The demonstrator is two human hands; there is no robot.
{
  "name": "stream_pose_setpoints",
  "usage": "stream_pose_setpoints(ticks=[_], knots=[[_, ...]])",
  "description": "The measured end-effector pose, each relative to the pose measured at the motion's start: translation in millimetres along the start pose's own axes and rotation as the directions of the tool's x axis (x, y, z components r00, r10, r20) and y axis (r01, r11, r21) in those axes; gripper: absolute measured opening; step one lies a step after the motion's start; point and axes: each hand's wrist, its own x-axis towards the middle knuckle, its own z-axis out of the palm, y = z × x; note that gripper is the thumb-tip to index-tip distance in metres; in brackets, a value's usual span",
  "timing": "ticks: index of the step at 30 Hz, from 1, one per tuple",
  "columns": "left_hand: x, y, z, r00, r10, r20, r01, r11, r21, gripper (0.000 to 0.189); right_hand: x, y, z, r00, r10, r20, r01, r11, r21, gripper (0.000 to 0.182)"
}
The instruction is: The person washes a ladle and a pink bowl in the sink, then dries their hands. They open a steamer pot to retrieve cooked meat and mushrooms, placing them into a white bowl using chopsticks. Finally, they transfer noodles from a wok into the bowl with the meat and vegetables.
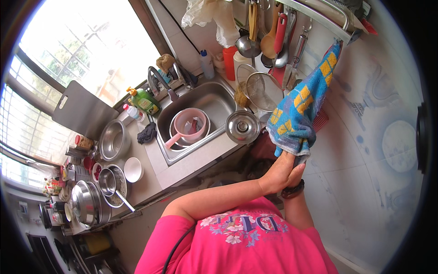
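A blue and yellow checked towel [301,106] hangs from the end of a metal wall rack [345,34] at the right. My left hand [279,171] reaches across my body to the towel's bunched lower end, its fingers partly covered by the cloth. Close against it, my right hand [296,173], with a dark bracelet at the wrist, is also at that end; most of its fingers are hidden. The cloth's lower end lies between both hands. Left of the towel, a round metal lid [242,127] rests at the corner of the steel sink [219,99].
In the sink, a pink dipper [190,122] sits in a metal bowl. Ladles and strainers [263,90] hang near the towel. A soap bottle [145,101], steel basin [115,140], white bowl [133,170] and lidded pot [84,203] stand along the counter [154,173].
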Motion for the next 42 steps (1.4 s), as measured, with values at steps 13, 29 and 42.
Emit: stream_pose_setpoints(ticks=[13, 29, 42], knots=[[-3.1, 13.4, -17.9, 0.955, -0.055, 0.290, 0.057, 0.998, 0.002, 0.066, 20.3, 5.4, -9.9, 0.995, 0.075, -0.067, -0.042, 0.913, 0.406, 0.040], [-23.1, 13.9, -43.6, 0.948, -0.186, 0.259, 0.241, 0.951, -0.196, 0.052, 43.2, -0.1, -26.2, 0.982, 0.191, -0.013, -0.184, 0.963, 0.199, 0.030], [-103.3, 11.5, -104.0, 0.897, -0.441, -0.006, 0.437, 0.890, -0.129, 0.035, 37.8, 4.8, -43.1, 0.993, 0.077, 0.090, -0.012, 0.819, -0.574, 0.052]])
